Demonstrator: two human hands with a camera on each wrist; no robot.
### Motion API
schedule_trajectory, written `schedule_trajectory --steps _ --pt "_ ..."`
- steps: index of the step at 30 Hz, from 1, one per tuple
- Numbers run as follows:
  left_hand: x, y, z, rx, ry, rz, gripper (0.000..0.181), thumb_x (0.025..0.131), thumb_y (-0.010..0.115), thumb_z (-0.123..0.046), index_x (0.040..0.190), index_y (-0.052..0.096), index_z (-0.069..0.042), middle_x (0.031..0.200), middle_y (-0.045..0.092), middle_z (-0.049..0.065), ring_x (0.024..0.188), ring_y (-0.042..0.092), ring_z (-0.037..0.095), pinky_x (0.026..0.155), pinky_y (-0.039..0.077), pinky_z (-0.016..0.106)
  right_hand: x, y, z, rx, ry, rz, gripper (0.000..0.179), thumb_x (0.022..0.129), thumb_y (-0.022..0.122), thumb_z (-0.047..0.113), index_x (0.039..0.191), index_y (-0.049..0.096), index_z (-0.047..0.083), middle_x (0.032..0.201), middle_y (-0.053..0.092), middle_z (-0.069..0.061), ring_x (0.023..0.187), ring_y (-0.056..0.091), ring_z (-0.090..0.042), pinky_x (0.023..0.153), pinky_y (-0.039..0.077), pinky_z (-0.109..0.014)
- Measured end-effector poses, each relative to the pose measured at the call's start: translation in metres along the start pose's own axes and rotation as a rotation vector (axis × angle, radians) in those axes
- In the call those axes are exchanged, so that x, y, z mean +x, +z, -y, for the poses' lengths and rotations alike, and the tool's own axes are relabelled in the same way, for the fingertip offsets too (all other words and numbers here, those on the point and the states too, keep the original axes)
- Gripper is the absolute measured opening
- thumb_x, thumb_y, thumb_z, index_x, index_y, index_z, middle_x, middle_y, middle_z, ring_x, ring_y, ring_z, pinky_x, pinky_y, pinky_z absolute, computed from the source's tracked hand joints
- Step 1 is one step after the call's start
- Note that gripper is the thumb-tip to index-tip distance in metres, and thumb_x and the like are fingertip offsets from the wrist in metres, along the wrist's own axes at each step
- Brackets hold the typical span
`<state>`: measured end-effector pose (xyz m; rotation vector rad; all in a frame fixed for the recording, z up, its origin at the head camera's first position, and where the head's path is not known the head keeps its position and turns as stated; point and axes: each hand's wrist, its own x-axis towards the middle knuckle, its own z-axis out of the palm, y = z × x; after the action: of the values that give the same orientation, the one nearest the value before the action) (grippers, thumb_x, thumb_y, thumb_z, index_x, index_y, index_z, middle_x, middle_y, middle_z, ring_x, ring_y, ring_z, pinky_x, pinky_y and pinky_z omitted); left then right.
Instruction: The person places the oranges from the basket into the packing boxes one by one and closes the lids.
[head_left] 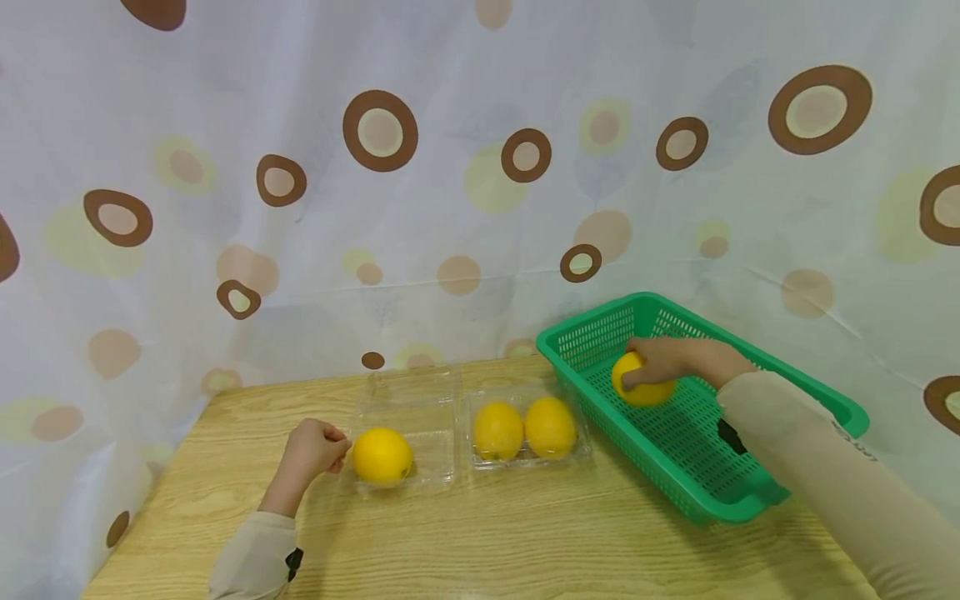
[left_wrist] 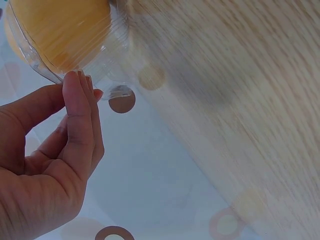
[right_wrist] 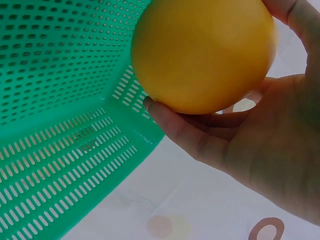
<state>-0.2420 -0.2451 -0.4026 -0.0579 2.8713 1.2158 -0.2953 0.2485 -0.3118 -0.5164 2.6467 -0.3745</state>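
In the head view my right hand (head_left: 662, 363) grips an orange (head_left: 643, 390) inside the green basket (head_left: 600, 417). The right wrist view has that orange (right_wrist: 202, 50) large, with fingers curled under it and the thumb on its far side. At the left, my left hand (head_left: 313, 452) pinches the edge of an open clear plastic box (head_left: 433, 458). One orange (head_left: 382, 457) sits in this box's left half. Up close in the left wrist view, thumb and fingertips meet at the box's clear rim (left_wrist: 37, 62), beside the orange (left_wrist: 65, 30).
A second clear box (head_left: 528, 463), between the open box and the basket, holds two oranges (head_left: 498, 431). Everything stands on a wooden table (head_left: 480, 542). Behind it hangs a white patterned curtain (head_left: 450, 208), close to the basket's back corner.
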Motion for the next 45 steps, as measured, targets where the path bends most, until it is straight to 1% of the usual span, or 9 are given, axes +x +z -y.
schedule_trajectory --steps 8,15,20,25,32,34,37,42,45 --pt "0.000 0.001 0.000 -0.016 -0.007 -0.003 0.013 0.089 0.063 0.002 0.086 0.066 0.014 0.066 0.063 0.013 0.052 0.060 0.014 0.054 0.056 0.032 0.000 -0.003 0.009 0.013 -0.030 -0.067 0.067 0.090 0.058 0.036 0.134 0.035 -0.011 0.093 0.056 -0.011 0.078 0.051 -0.023 0.069 0.045 -0.036" --pt "-0.002 0.001 -0.001 -0.021 -0.014 -0.002 0.012 0.089 0.063 0.003 0.087 0.066 0.014 0.066 0.063 0.012 0.052 0.059 0.013 0.054 0.055 0.030 -0.001 -0.005 0.018 0.010 -0.066 -0.106 0.066 0.091 0.060 0.037 0.132 0.037 -0.010 0.091 0.057 -0.010 0.077 0.051 -0.023 0.069 0.044 -0.036" --pt "-0.002 0.002 0.000 -0.016 -0.014 -0.006 0.013 0.089 0.063 0.002 0.086 0.066 0.014 0.064 0.063 0.011 0.051 0.059 0.013 0.053 0.054 0.028 0.001 -0.006 0.026 0.014 -0.080 -0.124 0.067 0.092 0.059 0.036 0.134 0.036 -0.010 0.095 0.058 -0.012 0.080 0.051 -0.024 0.071 0.045 -0.037" --pt "-0.003 0.002 0.000 -0.025 -0.030 -0.008 0.013 0.088 0.063 0.003 0.088 0.067 0.015 0.067 0.063 0.013 0.052 0.060 0.013 0.053 0.055 0.028 0.006 -0.009 0.037 0.023 -0.094 -0.147 0.068 0.093 0.058 0.036 0.137 0.034 -0.010 0.101 0.058 -0.014 0.084 0.052 -0.025 0.075 0.045 -0.038" --pt "-0.003 0.002 -0.003 -0.024 -0.025 -0.008 0.013 0.088 0.063 0.004 0.089 0.066 0.016 0.069 0.064 0.015 0.052 0.061 0.013 0.053 0.056 0.028 0.011 -0.010 0.053 0.014 -0.116 -0.139 0.070 0.095 0.057 0.037 0.139 0.032 -0.010 0.098 0.057 -0.013 0.083 0.050 -0.025 0.073 0.044 -0.037" --pt "-0.003 0.002 -0.003 -0.023 -0.030 -0.010 0.013 0.088 0.063 0.003 0.089 0.066 0.016 0.069 0.064 0.014 0.052 0.061 0.013 0.054 0.056 0.028 0.011 -0.010 0.056 0.011 -0.114 -0.140 0.069 0.094 0.058 0.038 0.139 0.033 -0.009 0.100 0.056 -0.014 0.086 0.049 -0.027 0.074 0.044 -0.038" --pt "-0.002 0.002 -0.002 -0.020 -0.026 -0.013 0.012 0.088 0.064 0.003 0.089 0.067 0.015 0.068 0.064 0.014 0.052 0.060 0.013 0.054 0.055 0.028 0.012 -0.009 0.061 0.012 -0.103 -0.149 0.068 0.094 0.058 0.039 0.140 0.033 -0.006 0.109 0.055 -0.015 0.094 0.047 -0.029 0.077 0.044 -0.039" --pt "-0.001 0.001 0.001 -0.023 -0.005 -0.015 0.012 0.088 0.063 0.004 0.087 0.067 0.015 0.066 0.063 0.013 0.052 0.060 0.013 0.053 0.055 0.029 0.014 -0.009 0.071 0.021 -0.122 -0.159 0.065 0.094 0.058 0.037 0.139 0.034 -0.004 0.108 0.056 -0.015 0.093 0.047 -0.029 0.075 0.045 -0.038" --pt "-0.001 0.002 0.001 -0.024 -0.010 -0.017 0.012 0.088 0.063 0.004 0.088 0.066 0.016 0.067 0.063 0.013 0.051 0.060 0.013 0.053 0.055 0.028 0.017 -0.007 0.077 0.023 -0.133 -0.161 0.065 0.094 0.058 0.036 0.139 0.033 -0.003 0.108 0.055 -0.015 0.093 0.047 -0.029 0.075 0.046 -0.037"
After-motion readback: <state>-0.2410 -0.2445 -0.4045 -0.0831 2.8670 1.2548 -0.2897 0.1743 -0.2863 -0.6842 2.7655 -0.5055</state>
